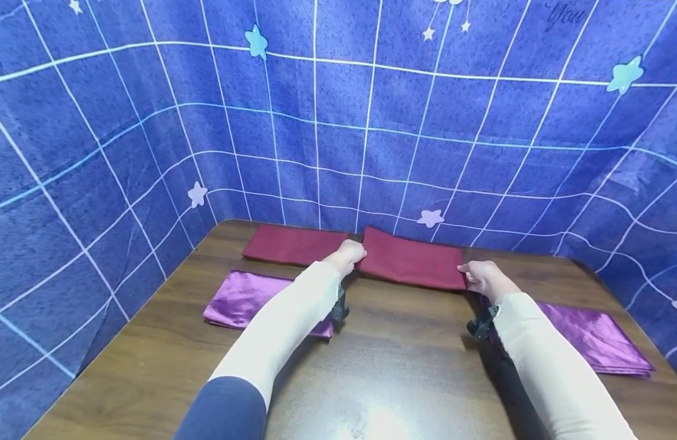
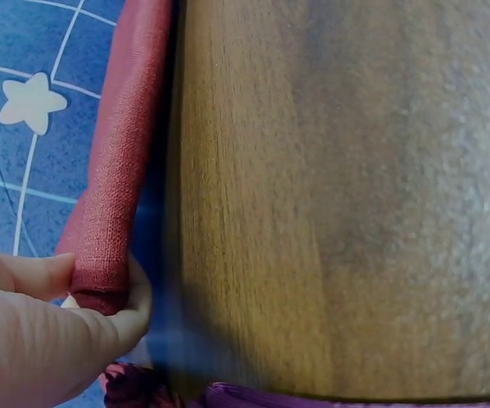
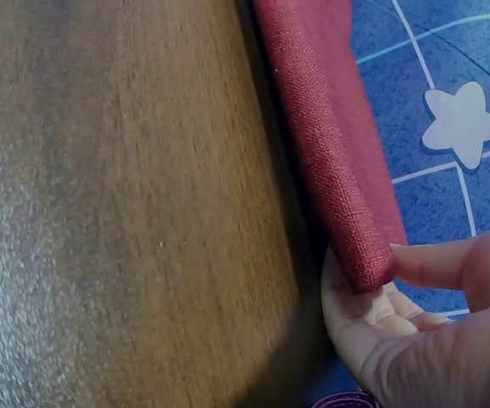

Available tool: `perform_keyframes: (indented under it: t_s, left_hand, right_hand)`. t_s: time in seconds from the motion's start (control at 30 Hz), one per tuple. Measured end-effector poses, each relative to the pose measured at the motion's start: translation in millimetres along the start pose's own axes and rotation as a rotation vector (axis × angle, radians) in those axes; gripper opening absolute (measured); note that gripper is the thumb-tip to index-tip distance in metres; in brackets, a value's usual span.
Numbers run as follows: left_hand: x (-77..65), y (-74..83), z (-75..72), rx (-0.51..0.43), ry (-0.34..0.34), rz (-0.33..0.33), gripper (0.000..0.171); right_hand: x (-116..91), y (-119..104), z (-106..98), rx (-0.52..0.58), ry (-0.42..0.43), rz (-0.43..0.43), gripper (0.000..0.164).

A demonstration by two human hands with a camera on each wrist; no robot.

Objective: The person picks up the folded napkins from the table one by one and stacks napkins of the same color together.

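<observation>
A folded dark red cloth [image 1: 412, 260] is stretched between both hands near the table's back edge. My left hand [image 1: 346, 255] pinches its left end, thumb on one side and fingers on the other in the left wrist view, where the cloth's folded edge [image 2: 119, 183] shows. At the opposite end my right hand [image 1: 486, 277] pinches a corner; the right wrist view shows the thumb over the cloth [image 3: 326, 144] and curled fingers beneath. Another folded dark red cloth [image 1: 294, 243] lies just left of the held one, its right end close behind my left hand.
A shiny purple folded cloth [image 1: 245, 296] lies on the left, partly under my left forearm. Another purple folded cloth [image 1: 597, 336] lies on the right, partly behind my right forearm. The wooden table [image 1: 393, 342] meets a blue star-patterned curtain [image 1: 338, 134] at back and sides.
</observation>
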State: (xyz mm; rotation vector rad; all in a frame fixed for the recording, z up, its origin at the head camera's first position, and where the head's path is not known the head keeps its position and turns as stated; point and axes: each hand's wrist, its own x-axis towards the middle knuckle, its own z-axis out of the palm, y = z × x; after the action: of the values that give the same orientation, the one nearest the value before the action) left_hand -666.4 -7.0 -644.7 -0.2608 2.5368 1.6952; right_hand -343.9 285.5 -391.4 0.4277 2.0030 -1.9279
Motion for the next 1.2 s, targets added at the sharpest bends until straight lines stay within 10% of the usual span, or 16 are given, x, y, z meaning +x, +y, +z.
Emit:
perform_keyframes:
  t_s: [0.63, 1.0, 1.2]
  left_hand:
    - [-25.7, 18.5, -14.0, -0.089, -0.023, -0.050, 0.049]
    - [-33.9, 32.2, -31.8, -0.224, -0.090, 0.000, 0.034]
    - [-40.3, 42.5, -46.0, -0.133, -0.058, 0.026, 0.046]
  right_hand:
    - [-10, -11, -1, 0.044, 0.041, -0.097, 0.014]
    - [-22, -27, 4, 0.075, 0.070, -0.135, 0.013]
    - [-27, -32, 8, 0.138, 0.087, -0.114, 0.007]
